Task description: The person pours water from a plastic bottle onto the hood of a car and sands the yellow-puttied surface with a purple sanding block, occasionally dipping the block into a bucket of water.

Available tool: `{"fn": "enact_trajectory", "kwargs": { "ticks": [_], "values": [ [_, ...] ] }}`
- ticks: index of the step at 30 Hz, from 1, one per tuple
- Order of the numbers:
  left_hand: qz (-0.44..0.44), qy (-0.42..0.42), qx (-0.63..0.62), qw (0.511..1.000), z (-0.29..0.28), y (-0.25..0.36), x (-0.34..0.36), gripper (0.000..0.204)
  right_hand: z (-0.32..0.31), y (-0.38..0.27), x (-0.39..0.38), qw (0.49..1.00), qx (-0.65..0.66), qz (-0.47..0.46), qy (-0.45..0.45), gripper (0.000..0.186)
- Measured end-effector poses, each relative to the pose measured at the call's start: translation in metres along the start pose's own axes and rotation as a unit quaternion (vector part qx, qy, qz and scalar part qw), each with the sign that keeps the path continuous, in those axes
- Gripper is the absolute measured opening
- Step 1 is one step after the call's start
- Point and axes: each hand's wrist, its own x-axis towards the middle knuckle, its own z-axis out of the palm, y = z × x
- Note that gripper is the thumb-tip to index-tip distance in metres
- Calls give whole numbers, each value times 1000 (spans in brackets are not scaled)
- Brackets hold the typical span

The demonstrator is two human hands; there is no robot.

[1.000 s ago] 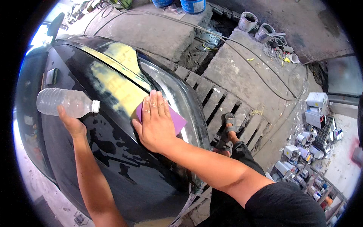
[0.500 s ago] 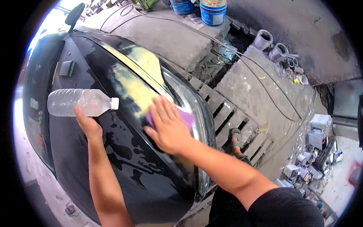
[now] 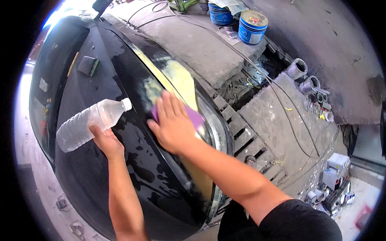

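My left hand (image 3: 107, 142) grips a clear ribbed plastic bottle (image 3: 82, 124), tilted with its white cap (image 3: 127, 104) up and to the right, over the black car hood (image 3: 86, 176). Fingers outstretched, my right hand (image 3: 173, 126) presses a purple sanding sheet (image 3: 196, 118) against the hood's edge near the headlight (image 3: 217, 138). Palm and fingers cover much of the sheet. Just beyond lie yellow filler patches (image 3: 181, 80) with dull, sanded borders. Wet patches (image 3: 140, 154) spread over the hood between my forearms.
A small dark block (image 3: 87, 65) rests on the hood near the windshield. Blue buckets (image 3: 252, 28) stand on the concrete beyond the car. Cans (image 3: 297, 69) line the wall, hoses (image 3: 281, 94) cross the floor, and a slotted grate (image 3: 243, 138) lies beside the headlight.
The bottle has tipped so its capped end points upward, and my left hand has shifted a little right and down. My right hand, still on the sheet, has moved slightly. The whole view has shifted.
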Motion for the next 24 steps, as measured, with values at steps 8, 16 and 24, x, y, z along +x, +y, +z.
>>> {"fn": "enact_trajectory", "kwargs": {
  "ticks": [8, 16, 24],
  "values": [
    [16, -15, -3, 1000, -4, 6, -2, 77, -21, 12, 4, 987, -20, -122, -98, 77],
    [11, 15, -29, 999, -6, 3, -3, 78, -11, 17, 36, 965, -29, -213, -153, 79],
    [17, -2, -38, 999, 3, 1, 0, 75, 3, 17, 111, 968, -60, -226, -91, 76]
  ]
}}
